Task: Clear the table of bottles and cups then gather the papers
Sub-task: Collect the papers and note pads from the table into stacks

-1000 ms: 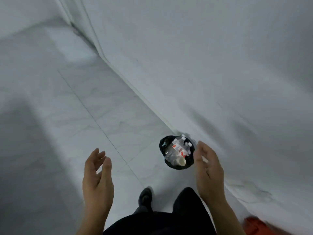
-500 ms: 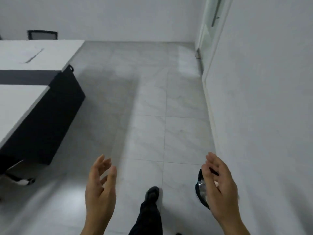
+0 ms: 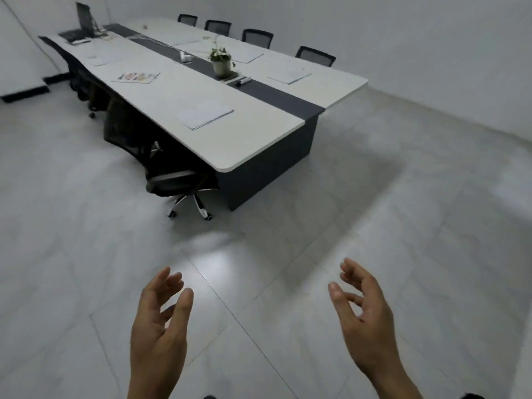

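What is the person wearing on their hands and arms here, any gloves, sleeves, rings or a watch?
Nothing is worn. The left hand and right hand are bare, with no gloves, rings or watch in view. No sleeve reaches into the frame on either side.

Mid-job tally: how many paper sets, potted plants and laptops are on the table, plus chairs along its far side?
paper sets: 6
potted plant: 1
laptop: 1
far-side chairs: 4
Total: 12
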The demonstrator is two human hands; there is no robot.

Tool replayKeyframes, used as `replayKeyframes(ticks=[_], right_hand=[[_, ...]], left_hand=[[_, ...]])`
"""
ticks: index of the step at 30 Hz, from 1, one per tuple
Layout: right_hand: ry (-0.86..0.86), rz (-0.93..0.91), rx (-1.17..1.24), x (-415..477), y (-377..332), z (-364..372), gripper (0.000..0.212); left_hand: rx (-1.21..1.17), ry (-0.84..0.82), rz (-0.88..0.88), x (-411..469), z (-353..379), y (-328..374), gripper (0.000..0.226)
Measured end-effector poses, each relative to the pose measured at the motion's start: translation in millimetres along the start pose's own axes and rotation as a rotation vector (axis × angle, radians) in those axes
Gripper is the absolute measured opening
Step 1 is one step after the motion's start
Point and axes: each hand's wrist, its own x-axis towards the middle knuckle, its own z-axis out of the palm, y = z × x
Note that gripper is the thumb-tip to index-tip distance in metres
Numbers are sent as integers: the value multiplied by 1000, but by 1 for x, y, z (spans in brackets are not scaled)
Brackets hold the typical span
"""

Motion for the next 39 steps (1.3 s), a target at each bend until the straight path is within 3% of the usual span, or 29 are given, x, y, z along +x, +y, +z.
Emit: replayKeyframes(ticks=[9, 17, 25, 32, 39], right_hand=[[-243, -53, -121, 35, -73, 226, 52], [-228, -3, -82, 110, -95, 363, 48], [-368, -67, -30, 267, -142, 597, 47], [-633, -190, -6, 376, -259, 794, 46], [-776, -275, -59, 446, -304, 1003, 46]], left_hand=[[-32, 191, -105, 141, -157, -54, 42], [12, 182, -163, 278, -204, -99, 38], [103, 265, -177, 506, -252, -134, 40], [70, 523, -168, 669, -337, -123, 44], [-17, 693, -248, 826, -425, -202, 44]])
